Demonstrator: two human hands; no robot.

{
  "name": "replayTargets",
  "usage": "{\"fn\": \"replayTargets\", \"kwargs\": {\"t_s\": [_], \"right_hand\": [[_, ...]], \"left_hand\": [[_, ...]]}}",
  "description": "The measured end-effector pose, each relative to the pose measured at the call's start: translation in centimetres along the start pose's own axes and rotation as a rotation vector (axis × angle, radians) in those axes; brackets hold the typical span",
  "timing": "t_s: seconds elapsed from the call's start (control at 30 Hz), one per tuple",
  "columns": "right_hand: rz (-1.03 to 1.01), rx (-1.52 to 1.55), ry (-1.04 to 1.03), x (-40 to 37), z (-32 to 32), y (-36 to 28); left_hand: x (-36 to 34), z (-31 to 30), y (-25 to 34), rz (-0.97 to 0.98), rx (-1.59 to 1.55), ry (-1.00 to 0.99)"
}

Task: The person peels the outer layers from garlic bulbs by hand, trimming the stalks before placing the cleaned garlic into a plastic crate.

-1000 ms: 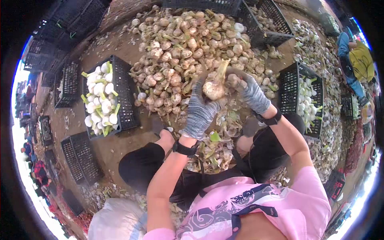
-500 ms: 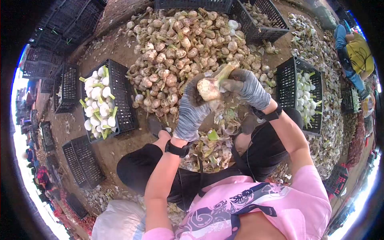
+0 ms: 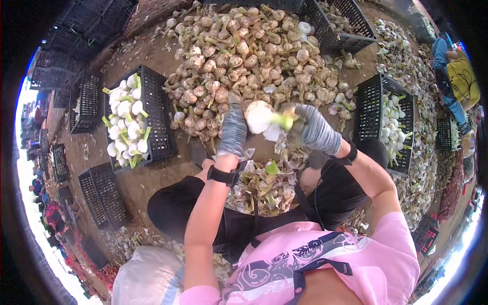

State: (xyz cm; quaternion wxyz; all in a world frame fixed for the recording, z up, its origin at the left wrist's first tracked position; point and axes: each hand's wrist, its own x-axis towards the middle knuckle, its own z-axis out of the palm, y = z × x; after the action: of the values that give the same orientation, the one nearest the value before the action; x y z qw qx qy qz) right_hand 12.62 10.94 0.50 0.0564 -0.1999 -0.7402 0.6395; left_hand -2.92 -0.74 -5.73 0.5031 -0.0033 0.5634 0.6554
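A garlic bulb (image 3: 258, 117), its white flesh mostly bare with a short green stem, is in front of me over the bare ground. My right hand (image 3: 317, 131), in a grey glove with dirty fingertips, is closed on the stem end, its fingers slightly blurred. Edge-on at the bulb's left side is my left hand (image 3: 234, 124), gloved too, with fingers stretched away from me and not wrapped round the bulb. Pale papery skin (image 3: 273, 132) hangs just below the bulb. Beyond both hands lies a big heap of unpeeled garlic (image 3: 218, 56).
Black crates of peeled white garlic stand at left (image 3: 165, 117) and right (image 3: 368, 109). Another crate (image 3: 358, 40) is at the back right. Garlic peelings (image 3: 267, 188) lie between my legs. A white sack (image 3: 147, 277) sits lower left. At far right is a person in yellow (image 3: 461, 79).
Brown outer skin has come away, leaving the bulb white. My left hand has turned edge-on and unwrapped from it; my right hand has moved slightly down and right with the stem.
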Motion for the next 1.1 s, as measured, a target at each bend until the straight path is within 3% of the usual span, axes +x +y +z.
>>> {"fn": "replayTargets", "kwargs": {"t_s": [0.07,0.1,0.17,0.2,0.23,0.27,0.3,0.37,0.4,0.43,0.5,0.6,0.73,0.8,0.83,0.87,0.93,0.97,1.07,1.1], "right_hand": [[0.031,0.102,0.077,0.0,-0.3,-0.1],[0.063,0.205,0.148,0.1,-0.5,-0.1],[0.041,0.133,0.187,0.3,-0.4,1.2],[0.021,0.065,0.226,0.4,-0.1,2.2],[0.001,-0.002,0.263,0.5,0.3,1.8],[-0.261,-0.227,0.278,0.3,0.1,0.8],[-0.261,-0.227,0.278,0.3,0.5,0.4],[-0.272,0.088,0.325,0.1,1.2,0.0],[-0.021,0.273,0.238,-0.4,1.0,0.7],[-0.021,0.274,0.240,-0.4,0.7,1.2],[0.036,0.393,0.103,0.0,0.2,1.7],[0.181,0.474,0.098,-0.2,-0.1,0.8],[0.062,0.414,0.089,0.2,-0.2,4.0],[0.096,0.732,0.117,0.3,0.0,2.2],[0.097,0.732,0.119,0.2,0.0,2.3],[0.010,0.534,0.120,0.1,-0.2,2.4],[0.297,1.081,0.184,1.1,0.0,2.4],[0.297,1.080,0.184,1.0,-0.1,2.4],[-0.119,0.319,0.153,-0.1,0.3,1.6],[-0.120,0.319,0.154,0.1,-0.1,1.8]], "left_hand": [[-2.3,1.9,1.4,0.567,0.260,0.140],[-3.1,2.6,1.7,0.570,0.257,0.137],[-4.6,3.9,2.4,0.877,0.380,0.147],[-5.7,4.7,3.0,0.712,0.404,-0.016],[-5.7,4.8,2.9,0.709,0.407,-0.018],[-5.5,4.8,2.8,0.681,0.471,-0.075],[-5.2,4.9,2.8,0.655,0.532,-0.130],[-4.8,4.4,3.3,0.575,0.609,-0.134],[-5.0,4.3,3.6,0.444,0.488,-0.189],[-5.1,4.3,4.0,0.312,0.366,-0.241],[-4.4,3.5,3.4,0.383,0.414,-0.257],[-4.2,3.2,2.9,0.296,0.363,-0.239],[-4.2,2.9,2.7,0.305,0.341,-0.253],[-4.1,2.8,2.6,0.308,0.342,-0.275],[-3.9,2.7,2.4,0.267,0.238,-0.260],[-3.7,2.6,2.2,0.225,0.135,-0.245],[-3.4,2.4,2.0,0.189,-0.027,-0.242],[-3.3,2.4,2.1,0.154,-0.189,-0.235],[-2.9,2.3,2.8,0.113,-0.072,-0.247],[-2.7,2.3,3.1,0.057,0.011,-0.245]]}}
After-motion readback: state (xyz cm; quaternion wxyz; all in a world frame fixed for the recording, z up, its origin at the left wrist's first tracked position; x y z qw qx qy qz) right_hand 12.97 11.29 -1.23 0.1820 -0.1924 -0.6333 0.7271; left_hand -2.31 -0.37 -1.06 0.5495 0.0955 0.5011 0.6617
